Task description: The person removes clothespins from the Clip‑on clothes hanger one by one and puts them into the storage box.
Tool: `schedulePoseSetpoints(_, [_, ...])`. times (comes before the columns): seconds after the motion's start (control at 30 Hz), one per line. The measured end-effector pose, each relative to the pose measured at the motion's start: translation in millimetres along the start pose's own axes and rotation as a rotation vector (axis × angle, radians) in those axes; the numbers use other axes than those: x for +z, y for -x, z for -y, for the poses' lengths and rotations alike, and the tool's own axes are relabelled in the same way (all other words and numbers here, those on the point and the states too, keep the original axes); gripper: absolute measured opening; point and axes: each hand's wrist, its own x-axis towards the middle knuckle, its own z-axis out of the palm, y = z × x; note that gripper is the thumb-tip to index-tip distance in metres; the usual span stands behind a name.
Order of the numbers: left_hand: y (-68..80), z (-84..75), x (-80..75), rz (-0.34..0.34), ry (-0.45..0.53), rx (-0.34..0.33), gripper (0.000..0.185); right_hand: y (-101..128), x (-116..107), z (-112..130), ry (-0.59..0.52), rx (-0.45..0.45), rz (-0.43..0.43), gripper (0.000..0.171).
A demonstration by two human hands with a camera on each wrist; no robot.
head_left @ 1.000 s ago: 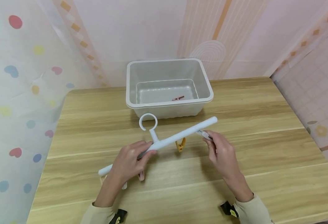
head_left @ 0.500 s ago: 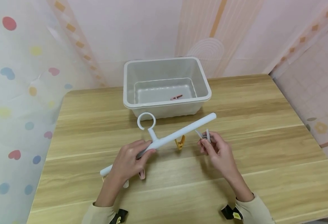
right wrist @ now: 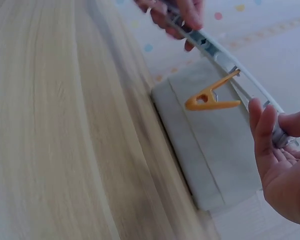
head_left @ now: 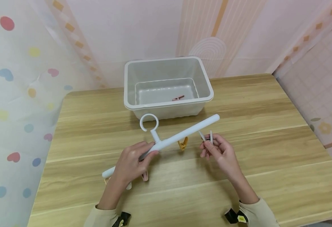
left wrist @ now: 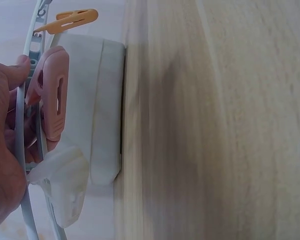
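Note:
A pale blue clothes hanger (head_left: 187, 134) is held up at a slant by my left hand (head_left: 133, 160), which grips it just below the hook. My right hand (head_left: 221, 153) pinches a light grey clothespin (head_left: 211, 136) under the hanger's right arm. Its two tips stand apart; whether one touches the hanger I cannot tell. An orange clothespin (right wrist: 210, 100) hangs from the hanger between my hands. In the left wrist view a pink clothespin (left wrist: 55, 95) and a whitish clothespin (left wrist: 67, 185) hang from the underside near my left fingers.
A light grey plastic basin (head_left: 168, 108) stands behind the hanger, near the table's back edge. Inside it lies a reddish-pink clothespin (head_left: 178, 98). The wooden table (head_left: 268, 132) reaches back to a patterned wall covering (head_left: 143, 28).
My right hand has turned the grey clothespin from lying sideways at the hanger to pointing upward, slightly lower. My left hand keeps its grip on the hanger. The head view has shifted slightly.

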Motion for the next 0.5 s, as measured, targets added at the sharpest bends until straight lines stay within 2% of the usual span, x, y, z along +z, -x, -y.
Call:
schedulePoseSetpoints(0.17, [0.5, 0.4, 1.8, -0.01, 0.0, 0.003, 0.021, -1, -4, 1, -0.132, 0.057, 0.067, 0.02])
schedulePoseSetpoints(0.4, [0.7, 1.6, 0.5, -0.024, 0.053, -0.008, 0.022, 0, -13, 3, -0.401, 0.15, 0.236, 0.022])
schedulePoseSetpoints(0.5, [0.4, 2.4, -1.7, -0.043, 0.061, -0.011, 0.021, 0, -15, 5, -0.448, 0.152, 0.265, 0.024])
